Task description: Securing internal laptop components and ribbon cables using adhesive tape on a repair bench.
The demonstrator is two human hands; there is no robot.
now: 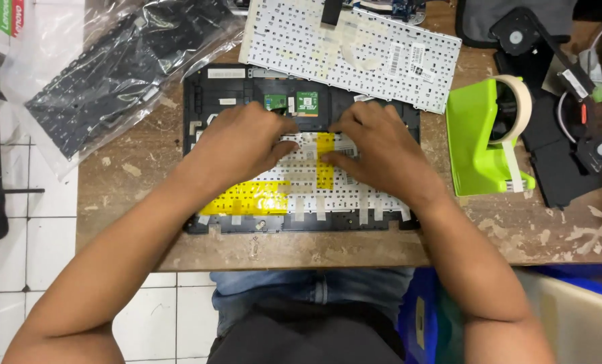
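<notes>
A black laptop top case [200,101] lies upside down on the worn wooden table [139,162]. A keyboard's white back plate [355,195] sits in it, with yellow film [254,197] and several strips of pale tape. My left hand [243,145] and my right hand [378,152] both rest on the plate's upper edge. Their fingertips press down on either side of a yellow strip [324,162]. Neither hand grips anything that I can see. Small green circuit boards [307,103] show just beyond my fingers.
A second keyboard [355,47] lies white back up behind the case. A bagged black keyboard [119,74] sits at the left. A green tape dispenser [479,141] with masking tape stands right, beside black laptop parts [557,162]. A blue bin [570,310] is lower right.
</notes>
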